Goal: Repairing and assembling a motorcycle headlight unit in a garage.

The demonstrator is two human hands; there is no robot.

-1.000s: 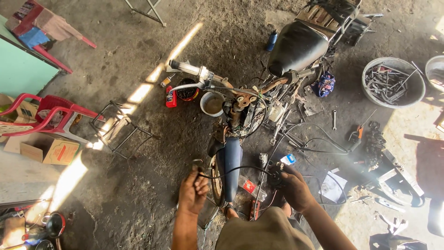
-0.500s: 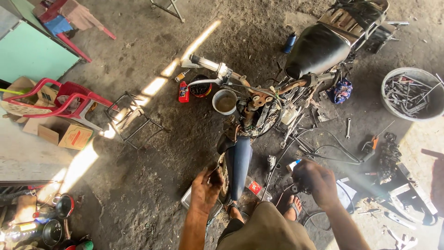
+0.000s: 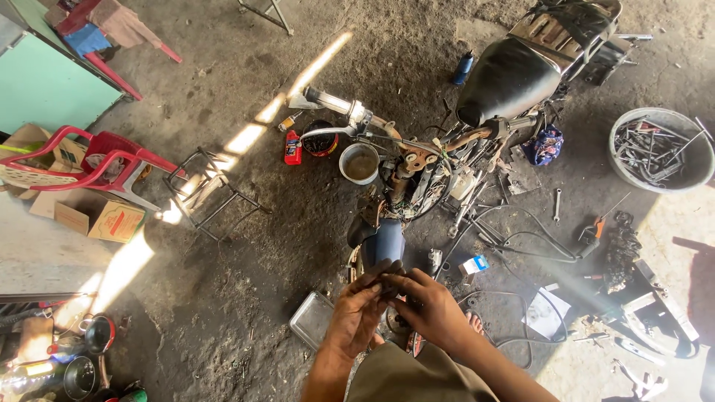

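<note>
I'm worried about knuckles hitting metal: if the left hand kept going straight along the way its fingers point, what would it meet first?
Probably the blue fender just beyond the left hand, whose fingers point up-frame toward the stripped motorcycle's front. Depth is unclear from above, so it might pass over it.

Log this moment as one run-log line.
left hand: meets right over small dark part | right hand: same | below: blue fender | near: metal tray, cup

Black motorcycle seat (image 3: pixel 514 74) upper right; blue fender (image 3: pixel 387 242) at centre; red plastic chair (image 3: pixel 82 160) at left; red bottle (image 3: pixel 293 147); grey tool basin (image 3: pixel 694 175) at right.
</note>
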